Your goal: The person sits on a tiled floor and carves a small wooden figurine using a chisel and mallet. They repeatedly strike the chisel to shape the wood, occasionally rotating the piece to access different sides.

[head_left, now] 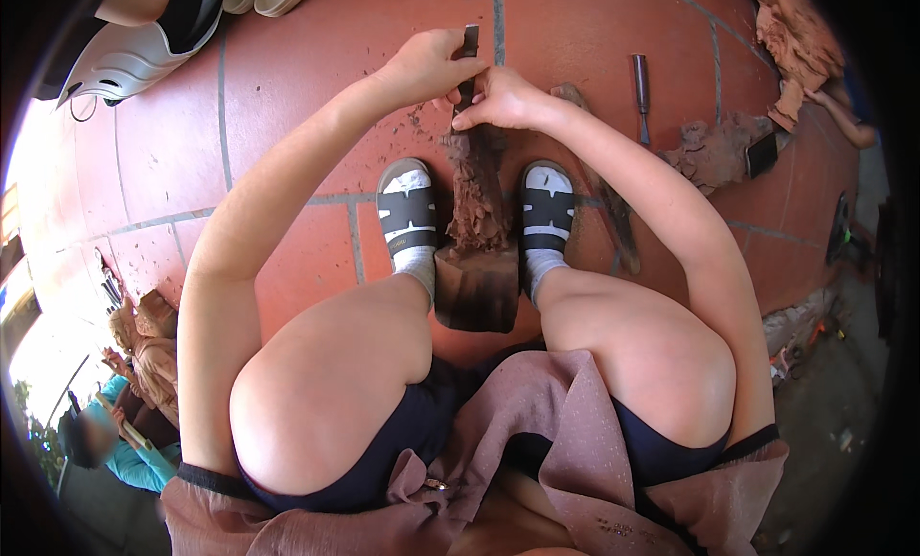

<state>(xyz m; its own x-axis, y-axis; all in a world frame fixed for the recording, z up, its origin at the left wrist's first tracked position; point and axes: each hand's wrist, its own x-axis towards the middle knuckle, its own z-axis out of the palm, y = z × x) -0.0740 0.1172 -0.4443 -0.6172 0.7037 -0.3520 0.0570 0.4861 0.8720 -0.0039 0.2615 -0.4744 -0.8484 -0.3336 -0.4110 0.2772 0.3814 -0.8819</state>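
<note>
A dark flat metal chisel (470,40) stands almost upright in the picture between my hands. My left hand (429,69) is closed around its upper part, and my right hand (510,100) pinches it lower down with thumb and fingers. Just below my fingers lies a rough reddish-brown wood carving (476,192), its surface jagged. The carving's near end rests at a dark wooden block (476,288) between my sandalled feet. Where the chisel's lower end meets the wood is hidden by my right hand.
On the tiled floor (297,249) lie wood chips. To the right are a handled chisel (641,91), a long wooden stick (613,225) and a rough wood chunk (714,153). A co-worker's hand (834,110) touches another carving (795,38). A person in teal (144,465) sits lower left.
</note>
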